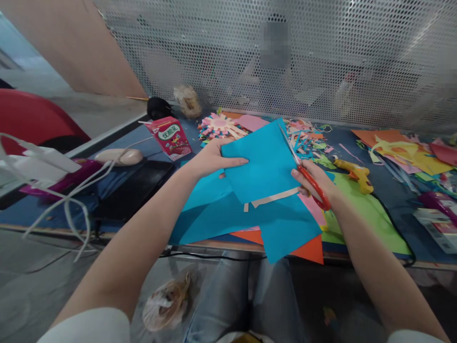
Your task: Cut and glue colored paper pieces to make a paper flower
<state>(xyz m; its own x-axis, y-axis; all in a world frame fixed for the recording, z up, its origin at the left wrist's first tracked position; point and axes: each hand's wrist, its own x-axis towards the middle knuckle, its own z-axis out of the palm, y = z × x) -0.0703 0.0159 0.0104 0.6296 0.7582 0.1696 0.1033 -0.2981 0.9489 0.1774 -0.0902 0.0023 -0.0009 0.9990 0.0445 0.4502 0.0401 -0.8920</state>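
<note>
A blue sheet of paper (pixel 262 162) is raised over the table, its left edge pinched in my left hand (pixel 216 159), thumb on top. My right hand (pixel 314 178) grips scissors (pixel 316 188) with red handles. Their blades lie along the sheet's right edge, pointing away from me; whether paper sits between them I cannot tell. Below is a larger blue sheet (pixel 210 214) spread on the table, with a pale paper strip (pixel 274 196) lying over it. Orange paper (pixel 309 250) and green paper (pixel 378 214) show from beneath and to the right.
A yellow glue gun (pixel 357 175) lies right of my right hand. Paper scraps (pixel 309 138) are heaped by the perforated metal panel (pixel 221 52). On the left are a red drink carton (pixel 171 138), a black tablet-like device (pixel 135 190) and white cables (pixel 67 205).
</note>
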